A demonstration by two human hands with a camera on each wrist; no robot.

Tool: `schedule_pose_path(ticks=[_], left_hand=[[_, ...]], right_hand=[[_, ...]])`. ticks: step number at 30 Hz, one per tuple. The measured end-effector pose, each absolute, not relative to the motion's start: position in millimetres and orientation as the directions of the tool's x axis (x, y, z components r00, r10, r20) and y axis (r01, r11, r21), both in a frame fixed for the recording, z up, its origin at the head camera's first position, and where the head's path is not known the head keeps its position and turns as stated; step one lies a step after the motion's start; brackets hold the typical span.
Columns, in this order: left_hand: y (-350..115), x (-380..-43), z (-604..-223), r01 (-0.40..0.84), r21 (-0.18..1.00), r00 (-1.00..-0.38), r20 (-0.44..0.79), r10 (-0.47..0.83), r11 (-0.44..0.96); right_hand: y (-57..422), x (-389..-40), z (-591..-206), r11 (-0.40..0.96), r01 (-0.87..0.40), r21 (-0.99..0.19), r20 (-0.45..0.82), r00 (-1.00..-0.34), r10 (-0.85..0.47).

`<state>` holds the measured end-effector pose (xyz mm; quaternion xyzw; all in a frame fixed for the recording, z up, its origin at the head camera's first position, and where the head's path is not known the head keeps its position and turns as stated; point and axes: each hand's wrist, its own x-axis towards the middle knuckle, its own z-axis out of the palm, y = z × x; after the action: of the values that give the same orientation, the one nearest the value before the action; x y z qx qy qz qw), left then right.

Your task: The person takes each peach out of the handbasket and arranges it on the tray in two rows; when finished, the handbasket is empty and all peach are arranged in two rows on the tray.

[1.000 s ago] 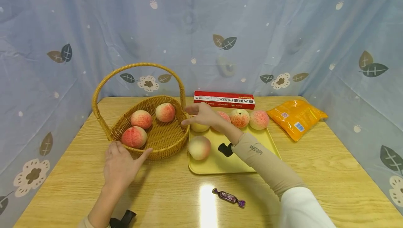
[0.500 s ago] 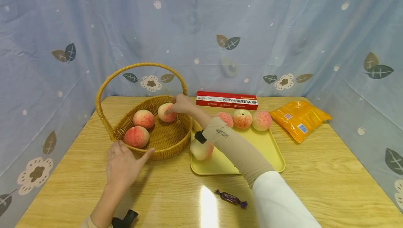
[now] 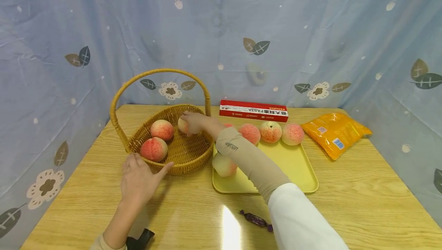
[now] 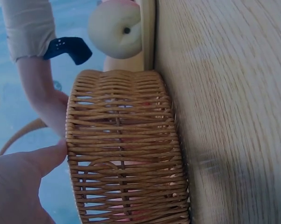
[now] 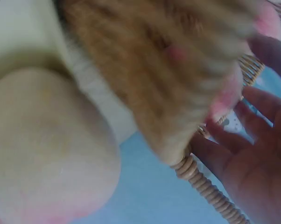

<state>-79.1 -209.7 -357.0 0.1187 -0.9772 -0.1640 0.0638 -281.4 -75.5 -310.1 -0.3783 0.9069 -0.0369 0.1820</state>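
A wicker basket [image 3: 184, 151] with a tall arched handle stands on the table at left, two red-and-cream peaches [image 3: 162, 130] [image 3: 154, 149] inside. My right hand [image 3: 198, 122] reaches over its right rim and grips a third peach [image 3: 181, 125], mostly covered in the head view; the right wrist view shows fingers and thumb about this peach [image 5: 228, 95]. My left hand [image 3: 139, 181] rests against the basket's near-left side, thumb spread along the rim. In the left wrist view that thumb [image 4: 52, 156] touches the wicker edge; the other fingers are out of sight there.
A yellow tray [image 3: 286, 165] right of the basket holds several peaches [image 3: 271, 132], one [image 3: 224, 165] at its near-left corner partly behind my right forearm. Behind it lies a red pasta box [image 3: 253, 111]. An orange packet [image 3: 336, 135] is at far right, a purple-wrapped candy [image 3: 256, 219] in front.
My right hand has moved left from outside the basket's right rim onto the peach inside and closed round it. My left hand has stayed at the basket. The head view has shifted slightly.
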Motion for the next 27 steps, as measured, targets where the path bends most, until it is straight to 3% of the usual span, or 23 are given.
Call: schedule_pose_path(ticks=[2, 6, 11, 15, 20, 24, 27], left_hand=[[-209, -79, -357, -0.214, 0.338, -0.963, 0.084, -0.256, 0.916], [-210, -79, -356, -0.212, 0.331, -0.964, 0.085, -0.253, 0.920], [-210, -78, -357, -0.201, 0.332, -0.962, 0.109, -0.249, 0.922], [-209, -79, -358, -0.192, 0.337, -0.960, 0.131, -0.247, 0.922], [-209, -79, -358, -0.185, 0.334, -0.961, 0.136, -0.241, 0.924], [-209, -79, -359, -0.187, 0.336, -0.961, 0.130, -0.243, 0.923], [-209, -79, -359, -0.188, 0.331, -0.962, 0.127, -0.241, 0.925]], right_hand=[[-74, -278, -310, 0.734, -0.665, -0.136, -0.290, -0.682, -0.671], [-72, -272, -309, 0.761, -0.640, -0.105, -0.244, -0.726, -0.643], [-76, -266, -313, 0.738, -0.660, -0.137, -0.183, -0.716, -0.674], [-80, -262, -315, 0.709, -0.696, -0.110, -0.235, -0.675, -0.699], [-78, -258, -315, 0.769, -0.640, -0.006, -0.290, -0.735, -0.614], [-74, -254, -315, 0.829, -0.557, -0.040, -0.365, -0.764, -0.531], [-72, -252, -314, 0.827, -0.559, -0.064, -0.385, -0.750, -0.537]])
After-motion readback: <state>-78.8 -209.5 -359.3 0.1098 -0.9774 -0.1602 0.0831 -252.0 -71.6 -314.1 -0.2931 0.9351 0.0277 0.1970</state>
